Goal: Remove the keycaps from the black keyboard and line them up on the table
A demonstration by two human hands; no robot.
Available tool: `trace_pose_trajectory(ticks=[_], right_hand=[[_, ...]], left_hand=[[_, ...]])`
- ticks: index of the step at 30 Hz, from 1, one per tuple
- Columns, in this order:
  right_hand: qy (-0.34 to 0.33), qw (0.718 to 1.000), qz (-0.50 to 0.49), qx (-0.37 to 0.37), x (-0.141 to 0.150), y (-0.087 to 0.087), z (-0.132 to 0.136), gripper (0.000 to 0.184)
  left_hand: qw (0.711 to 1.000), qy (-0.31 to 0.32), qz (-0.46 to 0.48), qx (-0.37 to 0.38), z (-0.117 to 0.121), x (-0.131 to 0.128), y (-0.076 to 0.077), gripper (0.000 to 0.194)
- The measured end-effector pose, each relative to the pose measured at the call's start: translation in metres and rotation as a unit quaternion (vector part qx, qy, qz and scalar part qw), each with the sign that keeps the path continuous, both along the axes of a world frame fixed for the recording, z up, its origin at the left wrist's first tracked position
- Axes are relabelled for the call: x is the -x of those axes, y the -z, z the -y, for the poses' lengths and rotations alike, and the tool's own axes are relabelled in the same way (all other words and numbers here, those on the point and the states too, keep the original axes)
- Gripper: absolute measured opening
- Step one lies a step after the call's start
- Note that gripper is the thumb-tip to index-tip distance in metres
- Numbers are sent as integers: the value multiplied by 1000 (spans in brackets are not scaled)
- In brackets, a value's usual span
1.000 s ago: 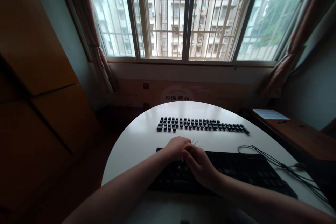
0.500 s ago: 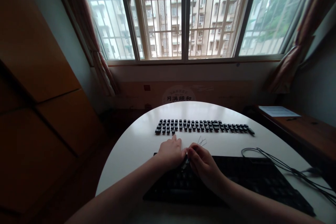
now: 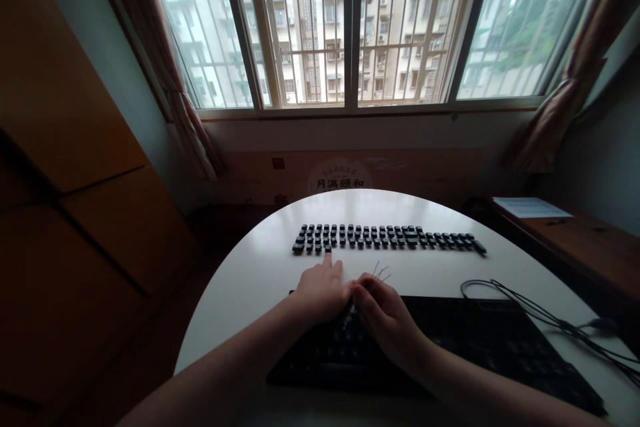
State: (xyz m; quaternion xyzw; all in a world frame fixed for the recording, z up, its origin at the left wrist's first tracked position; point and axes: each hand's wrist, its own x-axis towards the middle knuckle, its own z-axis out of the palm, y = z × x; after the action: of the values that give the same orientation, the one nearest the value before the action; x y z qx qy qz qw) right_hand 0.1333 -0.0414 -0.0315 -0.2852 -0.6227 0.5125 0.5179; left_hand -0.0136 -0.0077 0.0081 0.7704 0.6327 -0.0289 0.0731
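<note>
My left hand (image 3: 324, 288) reaches over the top left part of the black keyboard (image 3: 450, 333), fingers stretched forward. Its index fingertip meets a single black keycap (image 3: 328, 249) at the near edge of the laid-out keycaps (image 3: 385, 235). The left thumb comes close to my right fingertips; whether they touch I cannot tell. My right hand (image 3: 383, 307) is closed in a pinch on a wire keycap puller (image 3: 381, 272), whose thin wires stick out beyond the fingers. Below the hands, paler spots show on the keyboard where switches seem bare. The hands hide part of its upper rows.
The keycaps stand in several rows across the white round table (image 3: 230, 307). A coiled black cable (image 3: 540, 317) lies to the right. Beyond it, a brown desk (image 3: 595, 240) carries a sheet of paper (image 3: 531, 207). An orange-brown cabinet (image 3: 65, 260) stands at the left.
The view has shifted slightly. Both hands keep nearly the same pose, with the left index finger still at the keycap and the right hand still pinching the puller.
</note>
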Motion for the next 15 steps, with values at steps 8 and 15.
trace_pose_trajectory(ticks=[8,15], right_hand=[[10,1000,13,1,-1,0,1,40],[-12,999,23,-22,-3,-5,2,33]], left_hand=[[1000,0,4,4,-3,2,2,62],[1000,5,0,4,-4,2,2,65]])
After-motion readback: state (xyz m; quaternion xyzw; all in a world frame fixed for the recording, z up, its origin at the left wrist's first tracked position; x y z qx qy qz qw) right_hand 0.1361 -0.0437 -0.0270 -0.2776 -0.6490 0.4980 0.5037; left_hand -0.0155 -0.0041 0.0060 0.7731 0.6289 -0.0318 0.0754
